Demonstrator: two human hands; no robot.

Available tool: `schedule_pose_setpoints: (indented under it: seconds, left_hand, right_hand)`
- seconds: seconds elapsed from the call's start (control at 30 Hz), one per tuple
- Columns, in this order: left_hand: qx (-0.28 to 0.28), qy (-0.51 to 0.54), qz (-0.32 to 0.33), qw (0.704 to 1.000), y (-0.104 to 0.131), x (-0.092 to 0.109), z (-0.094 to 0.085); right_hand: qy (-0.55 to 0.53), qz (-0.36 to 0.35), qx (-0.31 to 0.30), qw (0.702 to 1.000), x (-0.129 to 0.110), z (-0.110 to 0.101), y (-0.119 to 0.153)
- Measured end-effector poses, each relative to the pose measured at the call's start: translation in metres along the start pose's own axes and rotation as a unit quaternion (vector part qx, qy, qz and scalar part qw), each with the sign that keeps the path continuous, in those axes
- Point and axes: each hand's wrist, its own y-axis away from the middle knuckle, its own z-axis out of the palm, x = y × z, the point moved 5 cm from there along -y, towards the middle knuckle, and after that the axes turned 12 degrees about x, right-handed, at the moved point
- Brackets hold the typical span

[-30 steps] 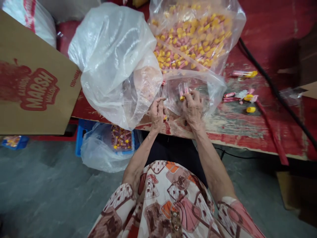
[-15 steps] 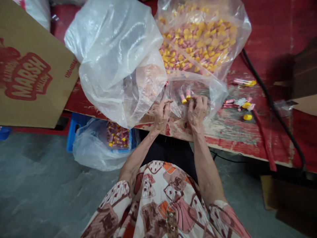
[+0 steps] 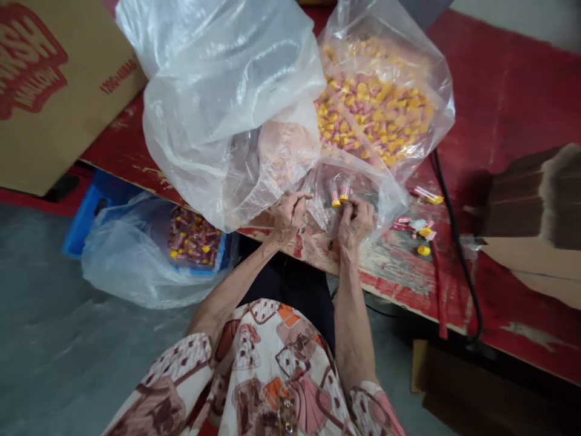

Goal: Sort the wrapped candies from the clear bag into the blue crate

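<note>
My left hand (image 3: 290,215) is closed in a pinch at the edge of a big cloudy plastic bag (image 3: 190,103), beside the peach-coloured contents (image 3: 288,148) near its mouth. What its fingers hold, if anything, is too small to make out. My right hand (image 3: 357,223) has its fingers curled down at the mouth of a clear plastic bag (image 3: 385,191). Just beyond its fingertips lie two small pink tubes with yellow caps (image 3: 339,194), side by side. Whatever sits under those fingers is hidden. Farther back, the clear bag bulges with many yellow-capped tubes (image 3: 372,115).
Loose tubes and yellow caps (image 3: 424,233) lie right of the bag, near a black cable (image 3: 451,242) and a red strip (image 3: 440,290). A marshmallow carton (image 3: 68,121) stands left. Below the red table (image 3: 499,109) is a blue crate (image 3: 86,218) containing more tubes. Brown cardboard (image 3: 531,212) sits right.
The whole view has turned and shifted, showing more of the table's right side. Both hands keep nearly the same places relative to the bags and the two tubes.
</note>
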Motion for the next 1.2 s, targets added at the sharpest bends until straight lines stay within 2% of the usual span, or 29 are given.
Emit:
schedule_pose_setpoints:
  seconds: [0.1, 0.23, 0.37, 0.47, 0.57, 0.63, 0.7, 0.8, 0.9, 0.97, 1.03, 1.1, 1.2]
  left_hand:
    - [-0.035, -0.021, 0.081, 0.996, 0.002, 0.002, 0.0]
    - [-0.045, -0.009, 0.129, 0.991, 0.007, 0.0, 0.0]
    - [-0.055, -0.008, 0.118, 0.991, 0.004, -0.006, 0.005]
    - [-0.057, 0.005, 0.119, 0.991, 0.0, -0.008, 0.01]
    - [-0.061, 0.014, 0.128, 0.99, -0.002, -0.009, 0.015]
    - [-0.053, 0.014, 0.133, 0.99, -0.002, -0.009, 0.015]
    - [-0.041, 0.018, 0.132, 0.99, -0.001, -0.009, 0.014]
    - [-0.03, 0.023, 0.118, 0.992, -0.001, -0.007, 0.011]
    - [-0.036, 0.01, 0.115, 0.993, -0.001, -0.006, 0.01]
    - [-0.042, 0.003, 0.121, 0.992, -0.001, -0.006, 0.011]
    - [-0.045, 0.001, 0.125, 0.991, 0.0, -0.006, 0.011]
    - [-0.031, 0.002, 0.115, 0.993, 0.0, -0.005, 0.01]
    - [-0.001, 0.006, 0.09, 0.996, 0.001, 0.003, 0.006]
  right_hand:
    - [-0.009, 0.019, 0.008, 1.0, 0.004, -0.001, 0.0]
    - [-0.001, 0.007, -0.001, 1.0, 0.008, 0.005, -0.021]
    - [0.048, -0.038, -0.072, 0.996, 0.006, 0.041, -0.072]
    - [0.097, -0.028, -0.108, 0.989, 0.005, 0.075, -0.109]
    - [0.109, -0.018, -0.118, 0.987, 0.001, 0.097, -0.127]
    - [0.114, -0.015, -0.123, 0.986, -0.001, 0.099, -0.128]
    - [0.111, -0.009, -0.115, 0.987, -0.001, 0.086, -0.124]
    - [0.091, 0.008, -0.083, 0.992, -0.001, 0.044, -0.105]
    - [0.043, -0.008, -0.025, 0.999, -0.01, -0.005, -0.066]
    - [0.03, -0.014, -0.005, 0.999, -0.017, -0.026, -0.033]
    - [0.025, -0.028, -0.023, 0.999, -0.026, -0.03, -0.003]
    - [0.023, -0.074, -0.085, 0.993, -0.037, -0.021, 0.019]
    - [0.034, -0.103, -0.138, 0.984, -0.043, -0.008, 0.032]
